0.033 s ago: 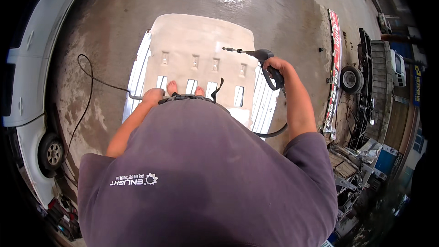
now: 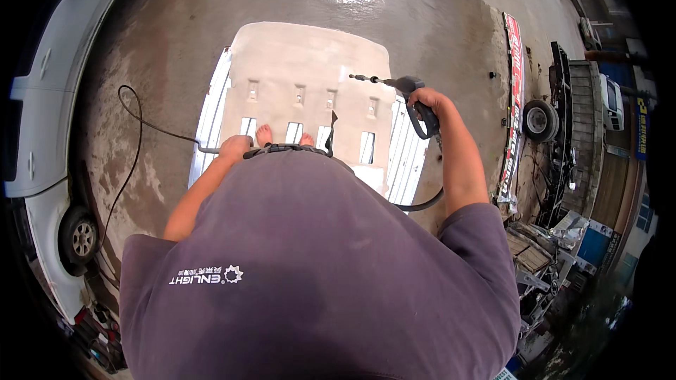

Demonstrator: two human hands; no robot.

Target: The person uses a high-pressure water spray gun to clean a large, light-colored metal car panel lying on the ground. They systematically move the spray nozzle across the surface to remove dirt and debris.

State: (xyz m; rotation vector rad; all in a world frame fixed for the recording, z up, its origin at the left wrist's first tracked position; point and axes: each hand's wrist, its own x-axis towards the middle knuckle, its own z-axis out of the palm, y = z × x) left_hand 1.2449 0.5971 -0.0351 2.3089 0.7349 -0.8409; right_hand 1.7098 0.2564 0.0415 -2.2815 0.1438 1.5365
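Note:
My right hand [image 2: 427, 100] is wrapped round the handle of a black pressure washer gun [image 2: 405, 85]. The gun's short nozzle points left, over a beige moulded car carpet [image 2: 303, 49]. Rectangular cut-outs run across the carpet, which lies on a white ribbed panel [image 2: 403, 162]. By my waist on the left, my left hand [image 2: 234, 148] is closed round a dark hose [image 2: 206, 149]; its fingers are partly hidden. My bare feet [image 2: 264, 134] stand on the carpet between the cut-outs. A black strap end [image 2: 333, 127] hangs from my waist.
The hose loops over wet concrete [image 2: 162, 35] on the left, towards a white vehicle [image 2: 53, 98]. To the right lie a long red and white printed board [image 2: 515, 84], a loose wheel [image 2: 541, 122], a black metal frame [image 2: 561, 112] and a heap of scrap [image 2: 542, 260].
The gun's nozzle has shifted slightly to the right over the carpet. The strap end at my waist has swung a little to the left. My left hand keeps its hold on the hose.

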